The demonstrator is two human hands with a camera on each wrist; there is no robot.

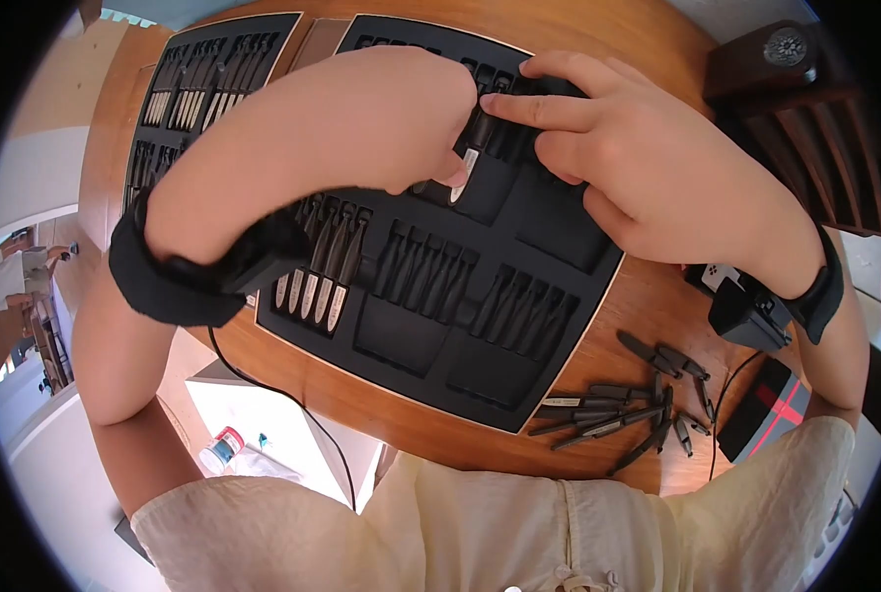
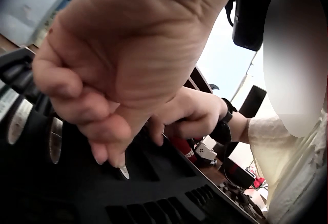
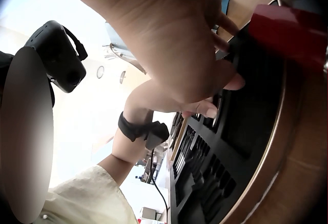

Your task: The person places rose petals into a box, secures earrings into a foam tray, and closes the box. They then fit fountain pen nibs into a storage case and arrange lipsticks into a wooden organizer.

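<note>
A black tray with slotted compartments lies on the wooden table. My left hand pinches a dark tool with a silver blade at a slot in the tray's upper part; in the left wrist view the blade tip shows below the fingertips. My right hand is beside it, index finger extended to the same slot area, other fingers loosely bent over the tray. Several similar tools lie in a row in slots nearer the body.
A second tray with tools stands at the left. Several loose dark tools are piled on the table at the lower right, near a black box with a red ribbon. A dark wooden object stands at the upper right. A black cable hangs at the table's front.
</note>
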